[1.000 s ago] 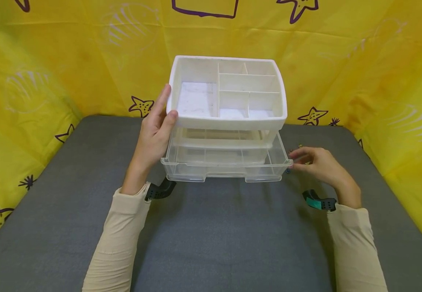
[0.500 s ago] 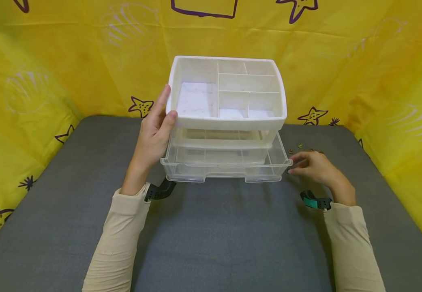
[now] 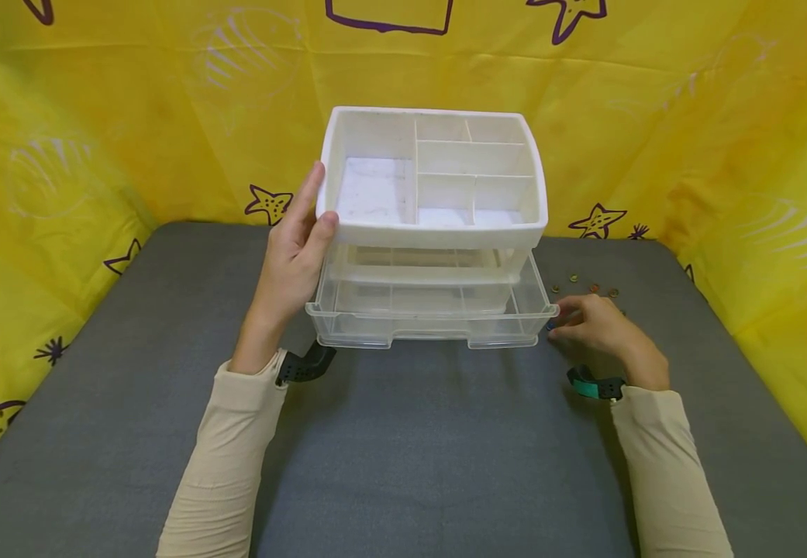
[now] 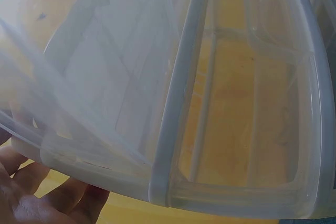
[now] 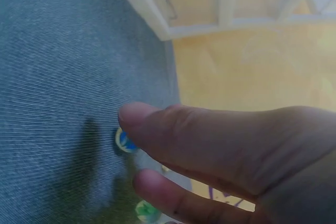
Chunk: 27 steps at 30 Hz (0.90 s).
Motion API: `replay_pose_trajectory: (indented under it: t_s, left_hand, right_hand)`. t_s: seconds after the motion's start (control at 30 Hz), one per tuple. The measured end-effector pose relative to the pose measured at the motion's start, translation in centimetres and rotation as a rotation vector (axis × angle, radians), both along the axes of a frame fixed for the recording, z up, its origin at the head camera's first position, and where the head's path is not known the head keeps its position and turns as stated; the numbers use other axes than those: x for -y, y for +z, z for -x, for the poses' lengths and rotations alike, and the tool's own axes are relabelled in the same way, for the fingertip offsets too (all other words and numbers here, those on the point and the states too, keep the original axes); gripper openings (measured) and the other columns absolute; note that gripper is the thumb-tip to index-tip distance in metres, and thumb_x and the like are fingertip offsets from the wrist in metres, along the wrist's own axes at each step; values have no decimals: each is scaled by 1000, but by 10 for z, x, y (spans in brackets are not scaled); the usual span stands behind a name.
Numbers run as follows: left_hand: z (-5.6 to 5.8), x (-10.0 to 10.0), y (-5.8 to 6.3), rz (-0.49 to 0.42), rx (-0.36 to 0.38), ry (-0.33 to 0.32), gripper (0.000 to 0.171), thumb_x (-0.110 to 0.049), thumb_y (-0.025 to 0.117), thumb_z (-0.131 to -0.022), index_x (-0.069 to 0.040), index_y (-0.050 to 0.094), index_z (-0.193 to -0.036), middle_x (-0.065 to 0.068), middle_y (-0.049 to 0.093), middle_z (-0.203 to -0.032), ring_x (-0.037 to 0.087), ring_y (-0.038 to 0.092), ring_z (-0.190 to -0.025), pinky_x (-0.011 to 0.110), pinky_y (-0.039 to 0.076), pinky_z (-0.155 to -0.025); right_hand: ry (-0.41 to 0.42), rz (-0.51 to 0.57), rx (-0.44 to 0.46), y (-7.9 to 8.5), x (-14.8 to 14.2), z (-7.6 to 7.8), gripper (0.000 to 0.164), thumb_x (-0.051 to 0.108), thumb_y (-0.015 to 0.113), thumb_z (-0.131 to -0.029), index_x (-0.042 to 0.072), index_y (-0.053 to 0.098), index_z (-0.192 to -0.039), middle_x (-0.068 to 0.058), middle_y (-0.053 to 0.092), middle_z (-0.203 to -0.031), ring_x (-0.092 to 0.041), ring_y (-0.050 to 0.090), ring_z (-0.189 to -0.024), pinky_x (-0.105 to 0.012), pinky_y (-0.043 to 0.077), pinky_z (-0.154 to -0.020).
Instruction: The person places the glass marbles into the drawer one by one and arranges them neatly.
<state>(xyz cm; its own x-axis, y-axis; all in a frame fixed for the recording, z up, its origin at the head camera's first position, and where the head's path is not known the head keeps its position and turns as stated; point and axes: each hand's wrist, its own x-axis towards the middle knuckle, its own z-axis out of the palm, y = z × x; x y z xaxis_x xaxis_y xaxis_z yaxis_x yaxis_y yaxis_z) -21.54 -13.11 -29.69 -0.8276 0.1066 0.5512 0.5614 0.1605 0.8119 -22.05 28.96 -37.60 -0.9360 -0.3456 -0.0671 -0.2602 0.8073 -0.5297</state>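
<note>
A white plastic drawer organizer [image 3: 438, 236] stands at the middle of the table, its divided top facing up. Its clear lower drawer [image 3: 431, 329] is pulled out toward me. My left hand [image 3: 294, 263] grips the organizer's left side, thumb on the front corner; its fingertips also show in the left wrist view. Beyond the drawer's right corner, my right hand [image 3: 601, 329] is low over the table with thumb and fingers bent and apart. A small round blue piece [image 5: 125, 140] with a pale rim lies right at the thumb tip. A similar green piece [image 5: 148, 211] is under the fingers.
Several small round pieces, one of them reddish [image 3: 594, 287], lie on the grey tablecloth [image 3: 410, 449] behind my right hand. A yellow patterned curtain [image 3: 403, 70] closes off the back and both sides.
My right hand has shifted slightly left and toward me, uncovering several small pieces behind it. My left hand and the organizer have stayed in place.
</note>
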Motion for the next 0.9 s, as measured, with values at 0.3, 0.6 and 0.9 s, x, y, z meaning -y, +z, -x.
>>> replay_pose_trajectory:
  t_s: [0.3,0.6,0.9]
  left_hand:
    - [1,0,-1,5,5,12,57,-7,48,-103,-16,29,-157,-1,36,-160,24,56,-119,24,49,-94]
    - [2,1,-2,8,-5,11,58,-8,49,-103,-17,29,-157,0,38,-159,24,57,-119,25,50,-94]
    - [1,0,0,5,-14,12,58,-8,49,-103,-16,30,-157,1,39,-158,24,57,-118,25,50,-94]
  right_hand:
    - [19,-16,-21,-7,4,2,25,1,75,-82,-9,68,-103,-27,72,-98,-41,71,-89,-50,57,-78]
    - [11,-43,-15,-9,7,3,23,-1,73,-82,-10,69,-103,-27,72,-98,-40,71,-88,-50,57,-77]
    - [14,-58,-14,-6,5,2,25,4,73,-85,-10,69,-105,-26,72,-100,-41,70,-92,-52,55,-81]
